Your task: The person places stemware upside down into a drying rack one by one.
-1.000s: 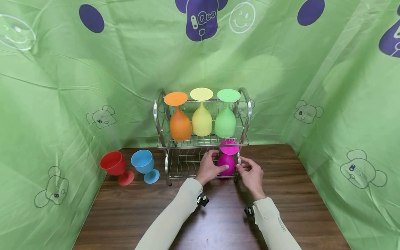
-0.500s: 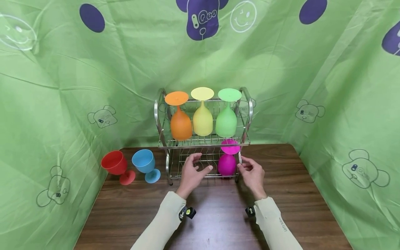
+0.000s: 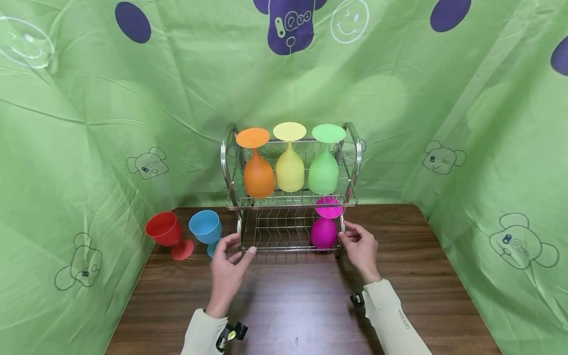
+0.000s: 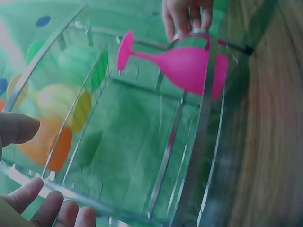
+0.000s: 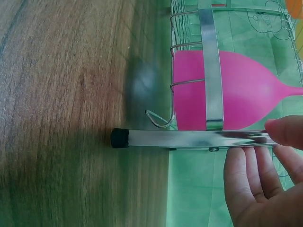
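Note:
A two-tier metal dish rack [image 3: 290, 204] stands on the table. A magenta goblet [image 3: 324, 233] is upside down at the right of its lower tier. Orange [image 3: 259, 177], yellow [image 3: 290, 172] and green goblets [image 3: 323, 173] stand upside down on the upper tier. With thumb and fingers, my right hand [image 3: 361, 249] pinches the rack's right side post [image 5: 189, 138]. My left hand [image 3: 228, 271] holds nothing, its fingers spread by the rack's lower left corner. It partly hides the foot of an upright blue goblet [image 3: 205, 228].
An upright red goblet [image 3: 163, 230] stands left of the blue one. The wooden table [image 3: 293, 305] runs to the front. Green printed fabric [image 3: 390, 108] surrounds the table at the back and sides.
My left hand has moved away from the magenta goblet, leftward across the rack's front to its left corner. My right hand stays on the right post.

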Demonstrator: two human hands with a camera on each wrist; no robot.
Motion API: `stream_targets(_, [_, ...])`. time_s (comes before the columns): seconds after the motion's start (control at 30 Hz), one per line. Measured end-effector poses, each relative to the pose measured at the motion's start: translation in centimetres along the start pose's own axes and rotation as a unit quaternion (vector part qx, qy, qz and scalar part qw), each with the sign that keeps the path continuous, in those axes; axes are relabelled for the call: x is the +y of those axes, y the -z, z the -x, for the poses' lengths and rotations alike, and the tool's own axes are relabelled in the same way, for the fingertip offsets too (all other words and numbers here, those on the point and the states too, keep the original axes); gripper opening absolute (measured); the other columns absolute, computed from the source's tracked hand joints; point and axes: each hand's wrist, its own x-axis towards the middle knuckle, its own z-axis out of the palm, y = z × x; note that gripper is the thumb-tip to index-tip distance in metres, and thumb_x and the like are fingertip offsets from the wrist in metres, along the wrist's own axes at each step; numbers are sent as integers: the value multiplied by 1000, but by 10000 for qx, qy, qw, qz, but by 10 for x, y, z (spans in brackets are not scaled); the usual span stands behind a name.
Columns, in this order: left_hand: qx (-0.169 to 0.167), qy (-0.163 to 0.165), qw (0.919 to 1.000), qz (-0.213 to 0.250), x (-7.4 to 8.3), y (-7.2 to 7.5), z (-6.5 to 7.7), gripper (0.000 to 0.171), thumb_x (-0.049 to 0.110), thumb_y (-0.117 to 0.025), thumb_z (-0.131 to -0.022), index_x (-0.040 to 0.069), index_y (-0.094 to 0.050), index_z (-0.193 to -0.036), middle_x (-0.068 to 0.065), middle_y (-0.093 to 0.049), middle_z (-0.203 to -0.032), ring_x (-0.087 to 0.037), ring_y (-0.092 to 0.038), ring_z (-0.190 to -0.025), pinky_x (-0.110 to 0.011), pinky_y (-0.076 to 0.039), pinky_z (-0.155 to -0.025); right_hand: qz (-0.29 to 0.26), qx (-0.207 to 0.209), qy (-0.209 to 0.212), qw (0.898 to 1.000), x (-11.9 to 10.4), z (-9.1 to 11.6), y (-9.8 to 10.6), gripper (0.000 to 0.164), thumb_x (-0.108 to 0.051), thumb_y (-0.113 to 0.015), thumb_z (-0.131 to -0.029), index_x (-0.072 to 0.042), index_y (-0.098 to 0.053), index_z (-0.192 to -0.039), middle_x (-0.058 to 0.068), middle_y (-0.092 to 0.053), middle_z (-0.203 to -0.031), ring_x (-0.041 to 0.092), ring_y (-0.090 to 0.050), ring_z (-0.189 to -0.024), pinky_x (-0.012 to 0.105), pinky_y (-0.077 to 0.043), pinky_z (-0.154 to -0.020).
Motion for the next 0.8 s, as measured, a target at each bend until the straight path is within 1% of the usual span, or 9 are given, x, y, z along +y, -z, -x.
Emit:
stream_targets(0.07, [250, 24, 9997, -52, -4, 12, 3, 48, 12, -87, -87, 6, -66, -130, -6, -66, -128, -12, -62, -115, -16, -57, -90, 7, -20, 17, 10000, 0, 0, 0, 35, -14, -84, -90, -22, -79, -124, 10, -79, -95, 14, -71, -78, 16, -56, -67])
stream_targets(0.2, [861, -10, 9960, -248, -13, 34, 3, 49, 13, -87, -88, 4, -65, -131, -2, -66, -124, -7, -62, -112, -10, -55, -87, 62, -29, 20, 10000, 0, 0, 0, 35, -14, -84, -90, -22, -79, -124, 10, -79, -95, 15, -71, -79, 16, -56, -67])
stream_targets(0.3, [1398, 14, 9897, -315, -21, 49, -1, 52, 15, -86, -89, 3, -63, -134, 3, -64, -123, -7, -61, -111, -9, -54, -86, 83, -36, 3, 10000, 0, 1, 0, 35, -14, -84, -91, -22, -79, -125, 10, -79, -95, 15, -72, -79, 16, -56, -67])
stream_targets(0.37, [1706, 94, 9851, -198, -29, 56, -6, 56, 14, -86, -89, 2, -61, -137, 5, -62, -123, -8, -59, -112, -9, -53, -86, 90, -41, -10, 10000, -1, 1, 1, 35, -14, -83, -91, -21, -79, -125, 10, -79, -96, 16, -72, -80, 16, -56, -67])
stream_targets(0.47, [2028, 256, 9789, -5, -41, 64, -14, 64, 16, -88, -87, 5, -57, -142, 7, -59, -128, -13, -57, -118, -15, -52, -91, 101, -34, -17, 9999, -2, 2, 1, 34, -15, -83, -91, -21, -79, -125, 9, -79, -95, 17, -72, -81, 16, -55, -68])
stream_targets(0.53, [2146, 323, 9761, 82, -50, 65, -21, 72, 17, -90, -86, 7, -53, -146, 6, -56, -133, -14, -53, -123, -26, -52, -100, 80, -30, -26, 10000, -3, 2, 2, 34, -15, -83, -91, -21, -79, -125, 9, -79, -95, 17, -72, -80, 16, -55, -68])
stream_targets(0.6, [2230, 338, 9742, 42, -58, 64, -28, 77, 22, -92, -84, 12, -51, -148, 5, -54, -137, -14, -51, -127, -38, -51, -108, 61, -30, -38, 10000, -3, 2, 2, 34, -15, -83, -91, -21, -79, -125, 10, -79, -95, 17, -72, -80, 16, -56, -68])
stream_targets(0.7, [2362, 330, 9711, -50, -70, 61, -38, 83, 27, -93, -82, 17, -48, -151, 2, -50, -142, -14, -47, -128, -54, -48, -114, 21, -55, -65, 10000, -3, 2, 2, 35, -15, -83, -91, -21, -79, -125, 10, -79, -96, 16, -72, -80, 16, -56, -68])
stream_targets(0.8, [2426, 386, 9693, -108, -80, 58, -44, 86, 30, -95, -80, 22, -47, -152, -2, -48, -146, -17, -46, -131, -57, -46, -116, 20, -40, -53, 10000, -3, 3, 2, 35, -15, -84, -90, -22, -79, -125, 10, -79, -95, 15, -71, -79, 17, -56, -67])
